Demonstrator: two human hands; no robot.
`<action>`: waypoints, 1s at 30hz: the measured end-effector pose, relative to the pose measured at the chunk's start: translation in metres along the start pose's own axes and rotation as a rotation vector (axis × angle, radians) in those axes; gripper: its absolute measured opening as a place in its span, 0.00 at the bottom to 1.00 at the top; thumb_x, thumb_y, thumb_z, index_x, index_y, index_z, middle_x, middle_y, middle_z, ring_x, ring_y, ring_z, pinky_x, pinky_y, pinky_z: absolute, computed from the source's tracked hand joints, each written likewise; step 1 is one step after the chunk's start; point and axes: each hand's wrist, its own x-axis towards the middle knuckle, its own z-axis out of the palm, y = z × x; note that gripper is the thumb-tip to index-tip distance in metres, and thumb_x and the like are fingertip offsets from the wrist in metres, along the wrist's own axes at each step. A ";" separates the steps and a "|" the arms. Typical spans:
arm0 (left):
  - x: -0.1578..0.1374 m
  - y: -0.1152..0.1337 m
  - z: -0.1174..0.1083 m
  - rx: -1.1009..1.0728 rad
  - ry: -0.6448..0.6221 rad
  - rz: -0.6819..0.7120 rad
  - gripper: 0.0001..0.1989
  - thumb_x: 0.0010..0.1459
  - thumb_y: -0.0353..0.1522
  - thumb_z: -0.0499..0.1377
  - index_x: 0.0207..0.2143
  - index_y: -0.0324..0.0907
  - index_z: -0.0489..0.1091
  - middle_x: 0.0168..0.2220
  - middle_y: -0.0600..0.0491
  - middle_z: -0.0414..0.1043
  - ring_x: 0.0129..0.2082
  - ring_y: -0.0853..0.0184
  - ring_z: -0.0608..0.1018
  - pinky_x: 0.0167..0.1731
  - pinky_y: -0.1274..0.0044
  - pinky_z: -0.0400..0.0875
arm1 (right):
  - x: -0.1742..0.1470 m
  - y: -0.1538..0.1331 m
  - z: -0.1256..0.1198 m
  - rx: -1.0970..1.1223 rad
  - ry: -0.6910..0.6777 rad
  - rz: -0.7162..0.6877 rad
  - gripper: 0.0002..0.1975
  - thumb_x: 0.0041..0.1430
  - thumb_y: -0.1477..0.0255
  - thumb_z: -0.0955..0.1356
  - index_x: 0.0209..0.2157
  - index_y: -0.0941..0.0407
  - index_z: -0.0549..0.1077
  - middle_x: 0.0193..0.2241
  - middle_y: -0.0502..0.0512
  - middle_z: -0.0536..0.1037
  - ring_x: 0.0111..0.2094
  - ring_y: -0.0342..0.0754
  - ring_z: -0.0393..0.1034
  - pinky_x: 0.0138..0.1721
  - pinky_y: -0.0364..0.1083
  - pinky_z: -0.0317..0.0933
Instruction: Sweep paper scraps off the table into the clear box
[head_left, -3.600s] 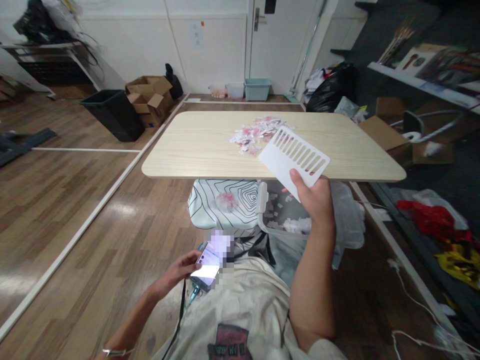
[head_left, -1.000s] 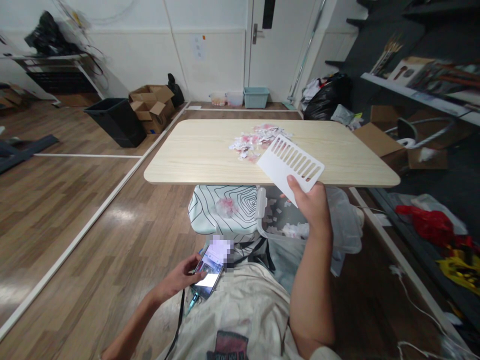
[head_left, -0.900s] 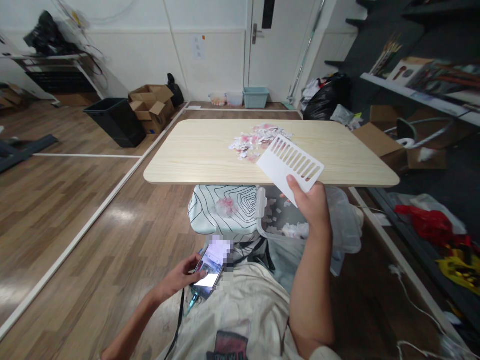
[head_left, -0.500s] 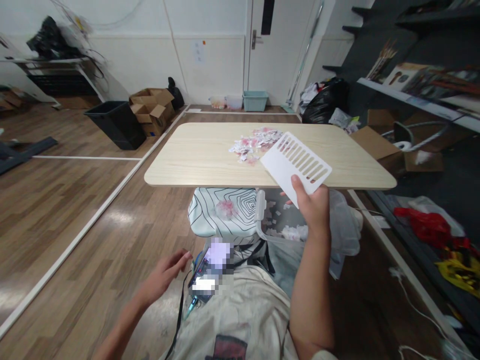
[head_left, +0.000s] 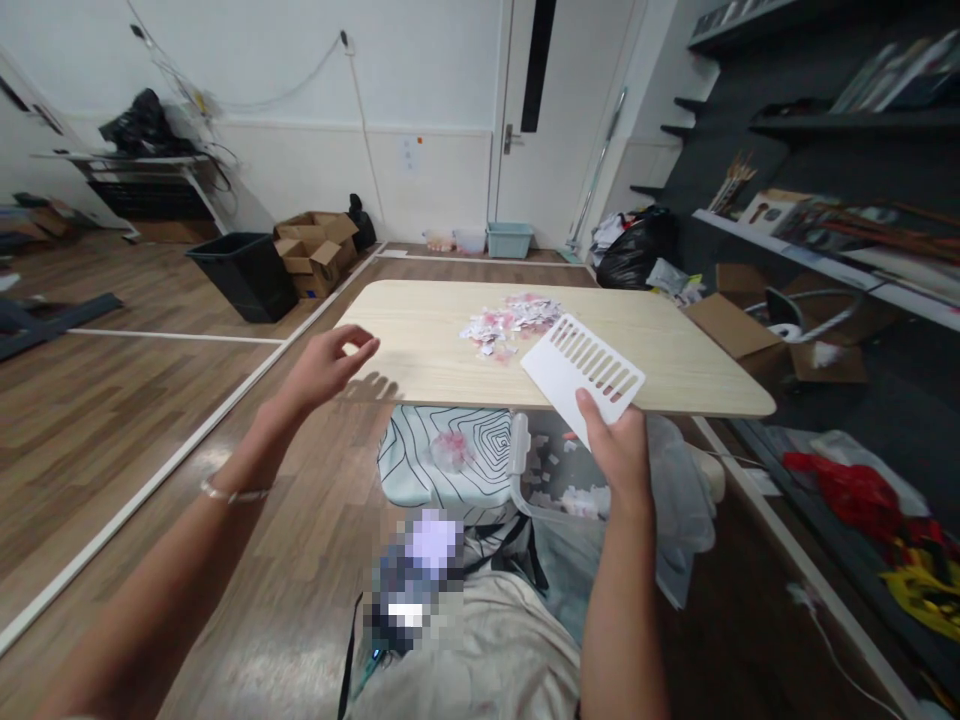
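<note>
Head view: a person's two bare arms reach forward toward a light wooden table (head_left: pixel 420 340).
Right hand: the right hand (head_left: pixel 611 450) pinches the near corner of a white slotted plastic panel (head_left: pixel 583 368), thumb on top and fingers underneath.
Panel: it is tilted, its far end over the table's near edge, just beside the paper scraps (head_left: pixel 510 322); whether it touches the tabletop cannot be told.
Left hand: the left hand (head_left: pixel 326 365) is raised at the table's near left edge, fingers loosely curled and spread, holding nothing; its shadow falls on the tabletop.
Wrist: a thin bracelet (head_left: pixel 229 493) circles the left wrist.
Scraps: a heap of white and pink torn bits lies around the middle of the table.
Under the table: a clear bin (head_left: pixel 555 475) with more scraps inside stands below the right hand, next to a cushion with a black line pattern (head_left: pixel 442 450).
Lap: a blurred-out device (head_left: pixel 412 580) rests against the person's shirt, apart from both hands.
Background: a black bin (head_left: pixel 244 275) and open cardboard boxes (head_left: pixel 315 250) stand on the wooden floor to the left.
</note>
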 end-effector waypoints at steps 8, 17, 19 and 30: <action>0.110 -0.022 0.072 0.314 -0.140 -0.073 0.27 0.75 0.39 0.53 0.67 0.30 0.70 0.72 0.31 0.67 0.70 0.45 0.69 0.71 0.55 0.59 | -0.004 -0.003 0.001 -0.016 -0.098 0.015 0.24 0.55 0.53 0.77 0.40 0.60 0.82 0.40 0.65 0.88 0.29 0.58 0.83 0.25 0.52 0.81; 0.108 -0.034 0.079 0.386 -0.122 -0.084 0.28 0.73 0.45 0.50 0.66 0.42 0.74 0.73 0.41 0.69 0.72 0.46 0.67 0.71 0.55 0.60 | -0.001 0.002 0.006 -0.048 -0.178 -0.111 0.16 0.52 0.58 0.76 0.33 0.58 0.82 0.34 0.62 0.88 0.29 0.61 0.85 0.31 0.53 0.81; 0.108 -0.034 0.079 0.385 -0.113 -0.089 0.28 0.72 0.45 0.51 0.66 0.43 0.74 0.73 0.41 0.69 0.72 0.45 0.67 0.71 0.54 0.60 | -0.001 0.006 0.006 -0.026 -0.184 -0.157 0.18 0.56 0.57 0.76 0.37 0.58 0.83 0.39 0.63 0.89 0.33 0.62 0.86 0.36 0.56 0.83; 0.091 -0.012 0.069 0.221 -0.007 -0.052 0.18 0.68 0.38 0.55 0.51 0.38 0.79 0.60 0.37 0.78 0.60 0.52 0.77 0.64 0.62 0.70 | 0.005 0.021 0.003 -0.012 -0.260 -0.216 0.29 0.65 0.48 0.74 0.50 0.60 0.85 0.48 0.64 0.88 0.40 0.62 0.87 0.43 0.60 0.85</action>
